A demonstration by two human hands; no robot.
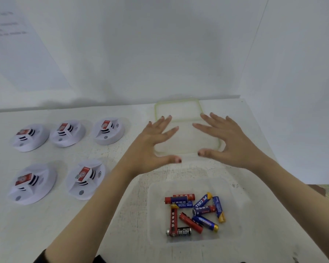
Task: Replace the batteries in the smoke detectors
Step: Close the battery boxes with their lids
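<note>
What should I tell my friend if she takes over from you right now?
Left hand: open, fingers spread over the lid, holding nothing.
Right hand: the same, on the lid's other side.
The lid lies flat on the table, beyond the clear box of batteries.
Five smoke detectors sit at left, apparently unopened.
Done: the box is uncovered.
Left: swap batteries in all five.

Both forearms are bare, the left hand (156, 143) and right hand (231, 141) have dark-painted nails, and a black sleeve (40, 257) edge shows above the left elbow.
</note>
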